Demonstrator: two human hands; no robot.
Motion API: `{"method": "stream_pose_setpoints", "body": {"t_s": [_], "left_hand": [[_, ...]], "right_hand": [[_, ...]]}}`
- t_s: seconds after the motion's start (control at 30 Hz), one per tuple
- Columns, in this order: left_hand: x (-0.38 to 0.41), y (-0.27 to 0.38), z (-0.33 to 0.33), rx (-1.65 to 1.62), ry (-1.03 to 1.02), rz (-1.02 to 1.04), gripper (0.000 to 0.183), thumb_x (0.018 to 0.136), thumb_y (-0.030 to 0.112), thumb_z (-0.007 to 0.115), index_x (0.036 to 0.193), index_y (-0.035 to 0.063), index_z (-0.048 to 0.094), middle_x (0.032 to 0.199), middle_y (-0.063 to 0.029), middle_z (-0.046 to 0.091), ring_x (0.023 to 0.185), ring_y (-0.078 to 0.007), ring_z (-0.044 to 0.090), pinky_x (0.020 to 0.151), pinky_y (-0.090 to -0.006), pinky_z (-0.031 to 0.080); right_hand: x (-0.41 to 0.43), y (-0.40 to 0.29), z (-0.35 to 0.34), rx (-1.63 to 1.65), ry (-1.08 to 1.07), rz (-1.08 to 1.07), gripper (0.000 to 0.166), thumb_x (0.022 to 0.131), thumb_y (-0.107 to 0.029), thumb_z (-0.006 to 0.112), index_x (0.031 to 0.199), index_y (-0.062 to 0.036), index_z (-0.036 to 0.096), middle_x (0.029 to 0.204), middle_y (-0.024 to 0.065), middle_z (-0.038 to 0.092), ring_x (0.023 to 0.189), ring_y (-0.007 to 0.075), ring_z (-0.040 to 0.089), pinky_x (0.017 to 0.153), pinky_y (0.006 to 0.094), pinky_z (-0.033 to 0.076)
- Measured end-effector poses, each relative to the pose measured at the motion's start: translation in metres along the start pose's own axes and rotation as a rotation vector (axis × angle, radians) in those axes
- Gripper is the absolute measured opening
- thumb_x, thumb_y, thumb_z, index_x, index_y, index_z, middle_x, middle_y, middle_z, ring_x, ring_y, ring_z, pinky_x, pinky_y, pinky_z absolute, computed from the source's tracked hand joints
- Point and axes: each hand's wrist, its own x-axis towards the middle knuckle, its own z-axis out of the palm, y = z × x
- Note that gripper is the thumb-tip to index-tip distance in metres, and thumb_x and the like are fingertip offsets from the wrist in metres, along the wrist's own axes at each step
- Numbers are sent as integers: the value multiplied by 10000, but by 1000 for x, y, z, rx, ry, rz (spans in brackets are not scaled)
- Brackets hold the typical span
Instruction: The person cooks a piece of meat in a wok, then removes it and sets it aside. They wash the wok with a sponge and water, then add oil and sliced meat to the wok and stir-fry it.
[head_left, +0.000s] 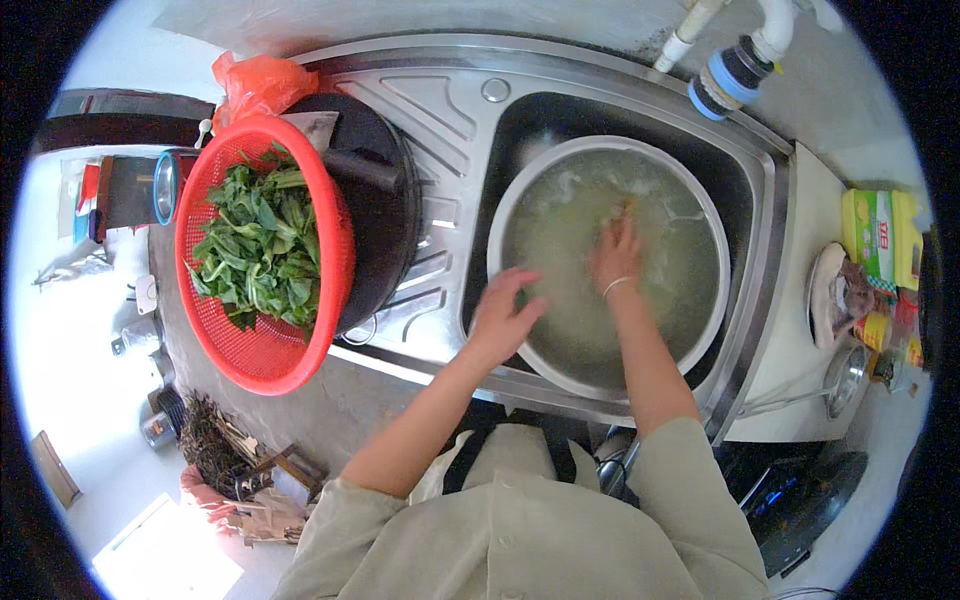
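A wide, light-rimmed basin (496, 225) full of cloudy greenish water sits in the stainless steel sink bowl (517, 124). My right hand (618, 259), blurred, reaches into the water near the basin's middle, a thin bracelet at its wrist. The murk hides its fingertips, so I cannot tell whether they hold anything. Over the basin's left rim is my left hand (504, 311), thumb and fingers apart; a small dark green patch shows between them. Farther left, a red plastic colander (337, 247) holds cut leafy greens (259, 240).
A black round pot or lid (379, 225) and a cleaver (352, 165) lie beside the colander on the drainboard (431, 97). Behind is a red plastic bag (262, 84). Right of the sink are a yellow-green jug (881, 232) and a metal ladle or strainer (846, 379). A pipe (679, 45) stands behind.
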Motion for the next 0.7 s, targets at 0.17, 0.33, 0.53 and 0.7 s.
{"method": "stream_pose_setpoints", "body": {"t_s": [0.17, 0.33, 0.53, 0.7], "left_hand": [[-38, -41, -25, 14, 174, -271, 316, 735, 158, 531, 1020, 41, 457, 956, -100, 463, 891, -196, 456, 763, -290, 383], [-6, -67, -8, -428, 99, -538, 433, 826, 364, 362, 1096, 28, 401, 1090, -91, 436, 961, -197, 448, 811, -318, 357], [19, -75, 13, -1297, 46, -578, 491, 844, 417, 232, 1185, 70, 297, 1183, -79, 372, 1099, -214, 334, 931, -347, 247], [16, -64, 11, -579, 97, -400, 503, 842, 349, 330, 1206, 16, 236, 1177, -141, 370, 1074, -224, 364, 889, -299, 274]], "right_hand": [[15, -17, 18, 619, -712, 343, 259, 761, -263, 460, 966, -112, 508, 969, 121, 498, 931, 233, 453, 787, 410, 368], [39, -43, -39, 2042, -679, 619, 229, 743, -229, 512, 933, -101, 526, 890, 64, 523, 924, 196, 458, 768, 336, 384], [29, -124, -86, 1146, -180, -280, 226, 741, -95, 491, 967, -95, 504, 959, 128, 467, 907, 263, 448, 808, 334, 354], [133, -75, -46, 952, -152, 140, 278, 805, -233, 396, 1014, -53, 427, 1043, 174, 399, 939, 346, 414, 797, 392, 366]]}}
